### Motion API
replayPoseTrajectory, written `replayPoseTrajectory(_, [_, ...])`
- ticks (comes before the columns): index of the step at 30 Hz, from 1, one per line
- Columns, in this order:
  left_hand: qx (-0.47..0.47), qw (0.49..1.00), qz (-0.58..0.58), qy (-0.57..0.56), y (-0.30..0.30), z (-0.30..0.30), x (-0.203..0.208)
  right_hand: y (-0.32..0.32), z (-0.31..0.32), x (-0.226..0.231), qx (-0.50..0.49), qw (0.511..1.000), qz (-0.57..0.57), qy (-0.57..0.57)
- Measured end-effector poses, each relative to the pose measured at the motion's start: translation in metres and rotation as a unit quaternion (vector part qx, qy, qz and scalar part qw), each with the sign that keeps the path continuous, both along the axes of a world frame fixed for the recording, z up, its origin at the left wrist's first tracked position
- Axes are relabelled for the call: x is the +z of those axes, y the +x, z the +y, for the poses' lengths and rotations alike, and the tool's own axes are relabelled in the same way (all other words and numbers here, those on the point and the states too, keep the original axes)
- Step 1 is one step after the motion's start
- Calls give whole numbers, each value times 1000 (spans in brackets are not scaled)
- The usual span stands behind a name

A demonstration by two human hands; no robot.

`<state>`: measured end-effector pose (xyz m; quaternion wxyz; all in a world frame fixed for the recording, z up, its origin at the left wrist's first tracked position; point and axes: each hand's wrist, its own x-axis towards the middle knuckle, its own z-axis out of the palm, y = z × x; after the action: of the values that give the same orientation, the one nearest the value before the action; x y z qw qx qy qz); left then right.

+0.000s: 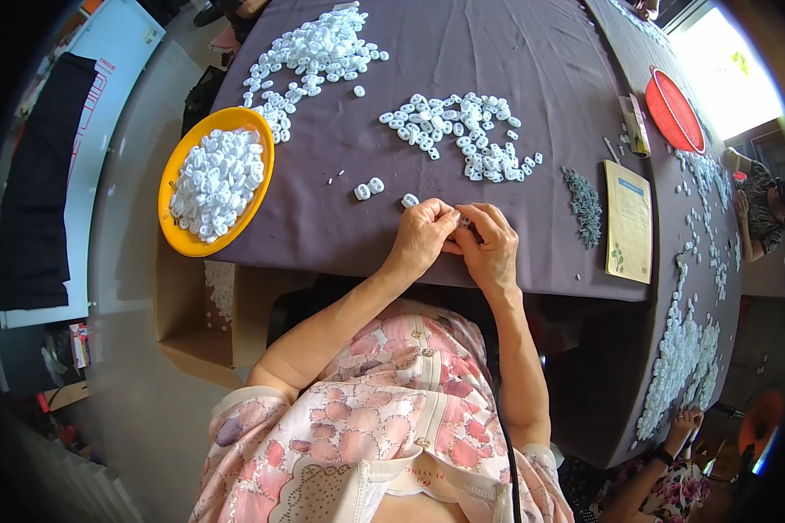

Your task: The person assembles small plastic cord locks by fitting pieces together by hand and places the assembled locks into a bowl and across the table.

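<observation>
My left hand (421,234) and my right hand (490,244) meet over the near edge of the table, fingertips pinched together. Between them a small white oval piece (465,222) shows in part; the fingers hide the rest. Just beyond my left hand lies a single white oval piece (410,200) with dark holes. Two more white oval pieces (369,188) rest side by side to its left. A loose group of white pieces (497,161) spreads ahead of my hands. To the right sits a small heap of dark grey-green bits (583,207), too small to name.
An orange-yellow bowl (167,213) full of white pieces sits at the table's left edge, above a cardboard box (192,349). A larger white heap (314,48) lies far left. Rightward are a yellow packet (628,222), a red basket (674,112), and other people's hands (685,427) near more pieces.
</observation>
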<state>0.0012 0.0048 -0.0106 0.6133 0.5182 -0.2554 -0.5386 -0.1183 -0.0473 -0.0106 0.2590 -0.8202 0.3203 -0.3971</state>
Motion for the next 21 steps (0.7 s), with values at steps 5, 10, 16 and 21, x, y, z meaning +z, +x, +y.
replayPoseTrajectory(5, [-11,1000,26,-5,2,-1,-2,1,3,3,4,999,-4,34])
replayPoseTrajectory(10, [-15,1000,22,4,3,1,-2,1,4,2,11,1000,2,22])
replayPoseTrajectory(16, [-31,999,22,13,6,0,-2,3,3,2,10,999,3,-40])
replayPoseTrajectory(21, [-27,999,23,-4,1,-3,-4,-2,1,3,5,999,14,-45])
